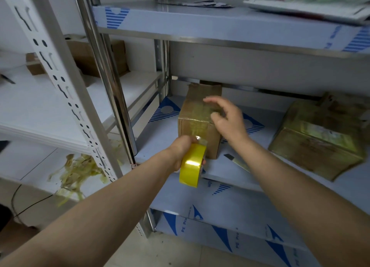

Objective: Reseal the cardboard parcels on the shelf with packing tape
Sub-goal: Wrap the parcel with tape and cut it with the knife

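A small cardboard parcel (pixel 197 116) stands on the middle shelf (pixel 160 138), its top and front face covered with a strip of yellowish tape. My left hand (pixel 183 152) grips a yellow roll of packing tape (pixel 192 165) just below the parcel's front face, the strip running from roll to box. My right hand (pixel 228 119) hovers over the parcel's right top edge, fingers spread and relaxed. A second, larger taped parcel (pixel 318 138) lies tilted on the same shelf to the right.
A box cutter (pixel 237 161) lies on the shelf between the parcels. Steel uprights (pixel 108 76) separate this rack from a white rack on the left holding brown boxes (pixel 96 56) and a heap of torn-off tape (pixel 78 172). Papers (pixel 312 6) lie on the upper shelf.
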`<action>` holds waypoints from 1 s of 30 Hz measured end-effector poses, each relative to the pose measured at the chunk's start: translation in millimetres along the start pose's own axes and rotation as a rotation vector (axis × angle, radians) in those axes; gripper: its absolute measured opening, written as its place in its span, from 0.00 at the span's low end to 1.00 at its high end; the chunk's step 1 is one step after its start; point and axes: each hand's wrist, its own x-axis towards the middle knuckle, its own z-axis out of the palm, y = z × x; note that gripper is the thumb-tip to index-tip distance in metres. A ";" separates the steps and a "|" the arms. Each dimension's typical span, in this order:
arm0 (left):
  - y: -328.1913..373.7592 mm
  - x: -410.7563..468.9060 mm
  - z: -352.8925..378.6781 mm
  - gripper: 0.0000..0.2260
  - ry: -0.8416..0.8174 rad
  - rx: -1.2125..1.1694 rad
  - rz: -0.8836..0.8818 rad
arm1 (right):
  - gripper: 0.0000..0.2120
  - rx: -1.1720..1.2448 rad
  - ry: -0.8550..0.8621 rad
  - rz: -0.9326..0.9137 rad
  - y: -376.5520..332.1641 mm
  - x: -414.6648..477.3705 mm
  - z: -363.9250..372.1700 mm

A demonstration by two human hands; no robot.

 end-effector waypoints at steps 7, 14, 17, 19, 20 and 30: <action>-9.0 -4.3 13.9 0.09 -0.081 -0.011 0.035 | 0.13 0.030 -0.044 0.636 27.7 -55.4 8.9; -11.7 -12.2 33.0 0.07 -0.093 0.033 0.064 | 0.02 0.006 0.128 0.442 25.4 -78.1 7.6; -11.7 -12.2 35.8 0.08 -0.080 0.056 0.121 | 0.03 -0.116 0.153 0.283 22.0 -84.5 2.4; -11.8 -13.7 38.4 0.12 -0.120 0.078 0.125 | 0.05 -0.179 0.158 0.238 21.1 -87.4 -2.0; -11.9 -13.3 39.6 0.13 -0.125 0.092 0.136 | 0.06 -0.199 0.168 0.233 21.1 -88.2 -4.1; -14.6 -12.1 48.1 0.05 -0.192 0.014 0.195 | 0.02 -0.068 0.242 0.298 19.9 -93.1 -24.9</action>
